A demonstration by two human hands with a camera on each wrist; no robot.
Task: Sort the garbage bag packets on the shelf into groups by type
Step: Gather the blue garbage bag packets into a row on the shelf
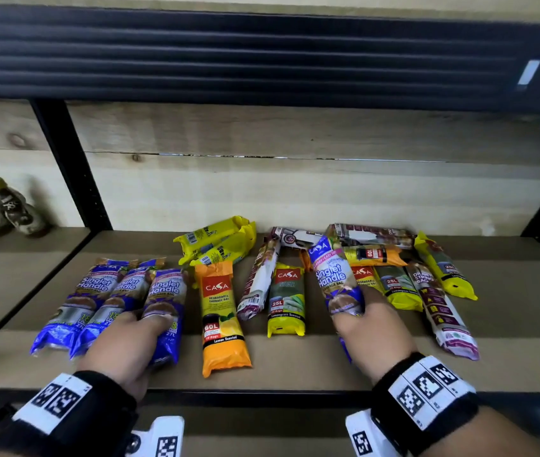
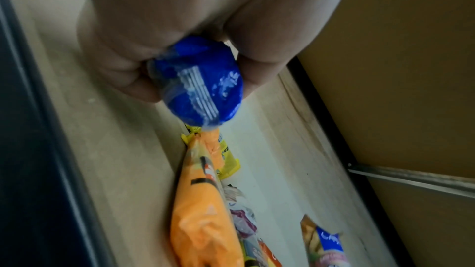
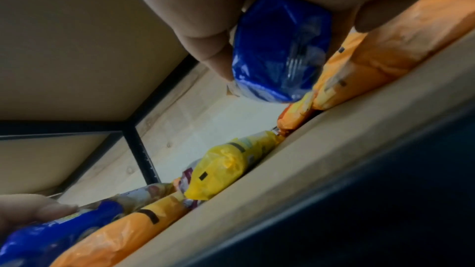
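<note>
Three blue Singlet Handle packets lie side by side at the shelf's left. My left hand [image 1: 136, 328] grips the rightmost of them [image 1: 166, 301], whose blue end [image 2: 197, 86] shows in the left wrist view. My right hand [image 1: 365, 321] grips a fourth blue Singlet Handle packet [image 1: 334, 278], tilted up above the mixed pile; its end [image 3: 280, 50] fills the right wrist view. An orange 60L packet [image 1: 222, 318] and a yellow 25L packet [image 1: 286, 300] lie between my hands.
Yellow packets [image 1: 219, 240] lie at the back, maroon-and-white drawstring packets [image 1: 443, 308] and more yellow and orange ones at the right. The wooden shelf [image 1: 295, 364] has a black front rail and a black post [image 1: 70, 166] at left. Two bottles [image 1: 11, 206] stand in the neighbouring bay.
</note>
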